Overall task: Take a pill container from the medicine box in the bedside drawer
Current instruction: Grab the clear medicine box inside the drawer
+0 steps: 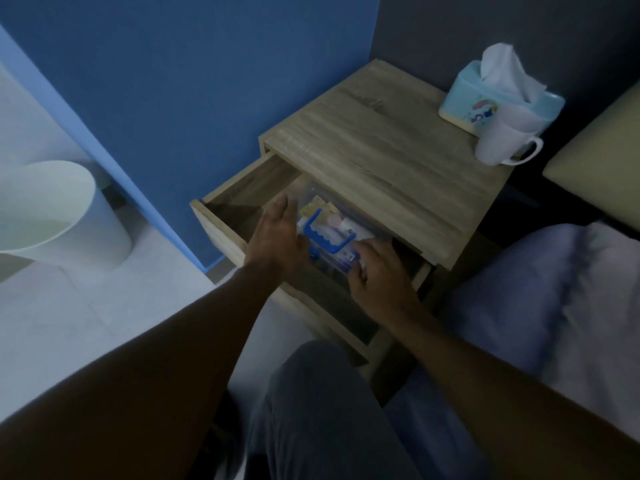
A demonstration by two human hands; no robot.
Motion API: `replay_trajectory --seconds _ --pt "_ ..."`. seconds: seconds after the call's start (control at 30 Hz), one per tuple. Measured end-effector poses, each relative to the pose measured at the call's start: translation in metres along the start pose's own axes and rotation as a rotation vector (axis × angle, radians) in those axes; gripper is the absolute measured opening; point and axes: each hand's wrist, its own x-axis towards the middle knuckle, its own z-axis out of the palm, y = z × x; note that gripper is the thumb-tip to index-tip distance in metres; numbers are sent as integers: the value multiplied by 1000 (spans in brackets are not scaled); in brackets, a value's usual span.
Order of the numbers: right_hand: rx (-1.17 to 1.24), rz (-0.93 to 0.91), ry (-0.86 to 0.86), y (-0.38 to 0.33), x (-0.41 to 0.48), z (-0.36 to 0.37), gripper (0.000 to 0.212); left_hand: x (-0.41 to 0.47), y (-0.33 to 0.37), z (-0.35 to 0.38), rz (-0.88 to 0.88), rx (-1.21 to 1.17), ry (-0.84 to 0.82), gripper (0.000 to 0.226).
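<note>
The wooden bedside drawer (228, 199) stands pulled out toward me. Inside it lies a clear plastic medicine box (322, 209) with a blue handle (329, 239) on its lid; packets and tubes show through the lid. My left hand (277, 233) rests at the box's left side with its fingers spread. My right hand (377, 271) lies against the box's right front corner, fingers curled at the lid's edge. Whether either hand grips the box is unclear. No single pill container can be made out in the dim, blurred contents.
On the nightstand top (381, 150) stand a light-blue tissue box (498, 95) and a white mug (505, 143) at the back right. A pale waste bin (59, 213) stands on the floor at left. The bed (554, 289) lies at right, my knee (322, 410) below the drawer.
</note>
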Motion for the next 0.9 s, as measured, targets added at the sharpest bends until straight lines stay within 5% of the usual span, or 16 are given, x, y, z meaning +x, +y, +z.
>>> replay_trajectory --seconds 0.13,0.27,0.63,0.9 --pt "271 536 102 -17 13 22 51 34 -5 1 -98 -16 -117 68" --pt "431 819 88 -11 27 36 71 61 -11 7 -138 -51 -196 55" --pt "723 858 187 14 31 63 42 96 -25 29 -266 -146 -291 46" --pt "745 863 121 -12 13 44 47 78 -32 3 -272 -128 -284 32"
